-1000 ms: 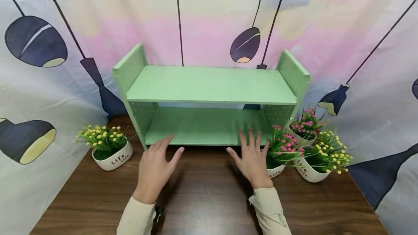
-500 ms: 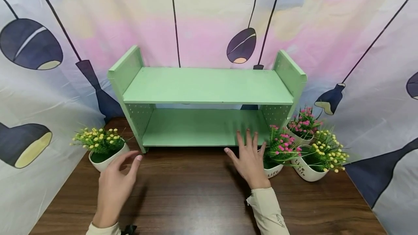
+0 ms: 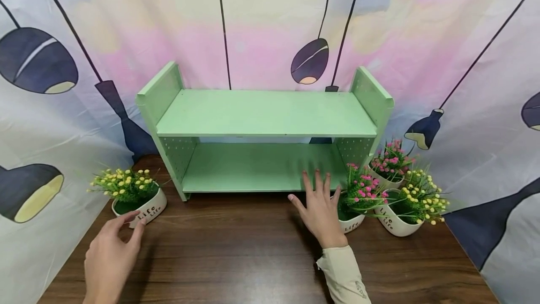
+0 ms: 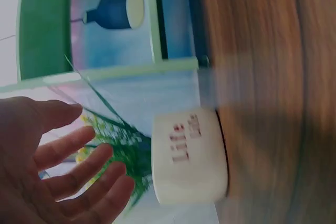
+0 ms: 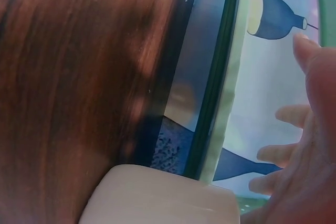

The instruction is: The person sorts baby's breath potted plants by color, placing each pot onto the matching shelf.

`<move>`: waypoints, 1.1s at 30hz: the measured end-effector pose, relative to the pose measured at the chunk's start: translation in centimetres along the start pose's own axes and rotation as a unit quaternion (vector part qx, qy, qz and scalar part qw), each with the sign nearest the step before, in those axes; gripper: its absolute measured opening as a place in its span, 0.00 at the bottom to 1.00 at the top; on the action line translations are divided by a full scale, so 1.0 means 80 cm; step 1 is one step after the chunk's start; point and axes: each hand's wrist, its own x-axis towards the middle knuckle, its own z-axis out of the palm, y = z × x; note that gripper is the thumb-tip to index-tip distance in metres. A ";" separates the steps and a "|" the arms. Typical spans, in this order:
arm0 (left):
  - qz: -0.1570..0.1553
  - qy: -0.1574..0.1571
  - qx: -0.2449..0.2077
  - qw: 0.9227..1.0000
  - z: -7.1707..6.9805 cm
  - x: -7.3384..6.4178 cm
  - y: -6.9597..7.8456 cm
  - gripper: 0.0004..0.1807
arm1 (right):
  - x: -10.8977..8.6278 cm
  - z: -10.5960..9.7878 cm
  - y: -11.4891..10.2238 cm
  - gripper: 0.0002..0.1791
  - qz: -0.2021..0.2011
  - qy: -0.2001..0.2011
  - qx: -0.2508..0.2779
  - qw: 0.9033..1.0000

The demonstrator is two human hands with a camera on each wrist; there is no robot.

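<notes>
My left hand is near the yellow-flowered potted plant at the table's left, thumb and fingers spread apart with nothing between them. In the left wrist view its white pot, lettered "Life", stands beyond my fingertips. My right hand, fingers spread, hovers before the lower board of the green two-tier shelf. Beside that hand stands a pink-flowered potted plant, partly covered by the hand; part of a white pot shows in the right wrist view.
Right of the shelf stand a second pink-flowered plant and another yellow-flowered plant. All rest on a brown wooden table. Behind it hangs a curtain printed with lamps.
My left hand has moved left and toward me, from in front of the shelf to the yellow-flowered plant. My right hand stays almost in place. The view shifts slightly.
</notes>
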 end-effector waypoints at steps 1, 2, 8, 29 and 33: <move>-0.003 0.001 0.007 1.000 -0.001 0.002 -0.005 0.20 | 0.000 -0.001 0.000 0.45 0.001 -0.001 0.001 1.000; -0.006 0.001 0.013 1.000 -0.002 0.004 -0.010 0.20 | -0.001 -0.001 0.000 0.44 0.001 -0.002 0.001 1.000; -0.028 -0.046 0.044 0.998 -0.002 0.020 -0.031 0.27 | -0.001 -0.004 0.002 0.44 0.005 -0.006 0.004 1.000; 0.053 -0.014 0.048 0.997 0.020 0.045 -0.052 0.12 | -0.009 -0.001 -0.002 0.42 0.011 -0.008 0.008 1.000; 0.056 -0.021 0.042 0.997 0.021 0.049 -0.052 0.09 | -0.009 -0.002 -0.005 0.42 0.009 -0.004 0.011 1.000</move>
